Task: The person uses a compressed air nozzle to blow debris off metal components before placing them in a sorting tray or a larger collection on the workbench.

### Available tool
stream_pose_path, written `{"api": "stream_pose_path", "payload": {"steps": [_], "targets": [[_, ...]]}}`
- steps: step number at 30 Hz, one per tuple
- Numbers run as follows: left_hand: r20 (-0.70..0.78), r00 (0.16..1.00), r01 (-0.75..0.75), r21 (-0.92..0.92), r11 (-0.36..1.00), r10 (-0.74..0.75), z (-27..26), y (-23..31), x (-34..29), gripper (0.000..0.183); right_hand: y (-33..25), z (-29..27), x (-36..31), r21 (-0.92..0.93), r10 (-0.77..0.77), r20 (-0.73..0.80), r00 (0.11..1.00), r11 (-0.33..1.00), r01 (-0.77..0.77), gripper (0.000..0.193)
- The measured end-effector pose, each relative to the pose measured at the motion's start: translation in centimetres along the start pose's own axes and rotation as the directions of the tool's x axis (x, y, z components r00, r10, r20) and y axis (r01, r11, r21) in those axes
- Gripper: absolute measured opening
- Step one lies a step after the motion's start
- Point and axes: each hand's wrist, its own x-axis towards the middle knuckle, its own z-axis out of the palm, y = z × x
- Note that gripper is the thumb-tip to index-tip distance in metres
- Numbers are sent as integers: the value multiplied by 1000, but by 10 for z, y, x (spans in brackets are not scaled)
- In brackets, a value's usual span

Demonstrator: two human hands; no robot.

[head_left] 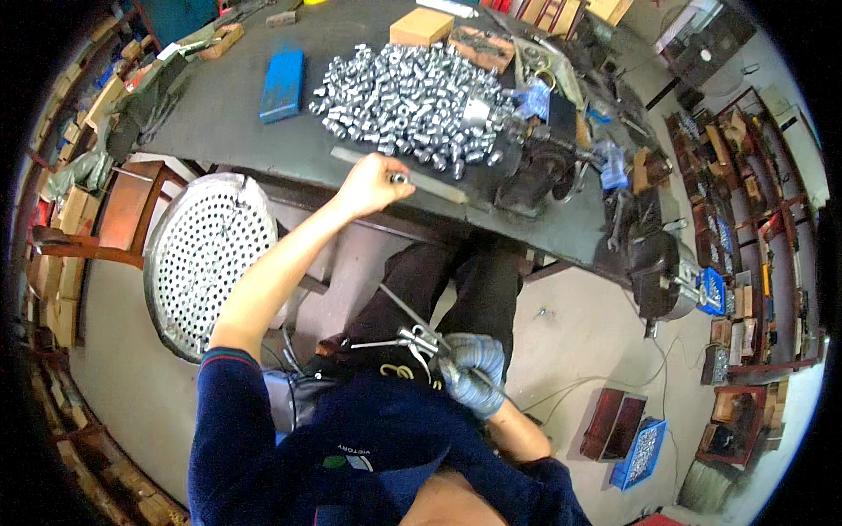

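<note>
My bare left hand (373, 187) is at the front edge of the table, closed on a small silver metal fitting (401, 178) whose round open end shows. A flat grey strip (436, 188) lies on the table under and beside that hand. Just beyond is a large heap of shiny metal fittings (403, 105). Low over my lap, my right hand (474, 373) wears a grey-blue glove. Its fingers wrap around a slim metal tool (421, 336) with a long thin rod and silver side pieces; its exact kind is not clear.
A dark vise (539, 171) stands right of the heap. On the table are a blue box (282, 85) and a yellow-brown block (421, 27). A perforated round stool (210, 263) is at left. A blue crate of small parts (641, 453) sits on the floor, near cables.
</note>
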Motion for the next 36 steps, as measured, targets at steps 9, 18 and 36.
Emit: {"api": "stream_pose_path", "payload": {"steps": [9,18,36], "targets": [[-153,987,-141,-683,717,48,-28,47,113,61,9,-8,-19,47,226,55,972,972,-229,22],[-240,963,76,-180,981,-119,-120,-21,-58,31,8,-4,-17,1,204,124,971,979,-206,28],[-241,732,618,629,472,-637,-151,-109,-341,35,16,21,-26,223,226,144,963,941,-254,42]]}}
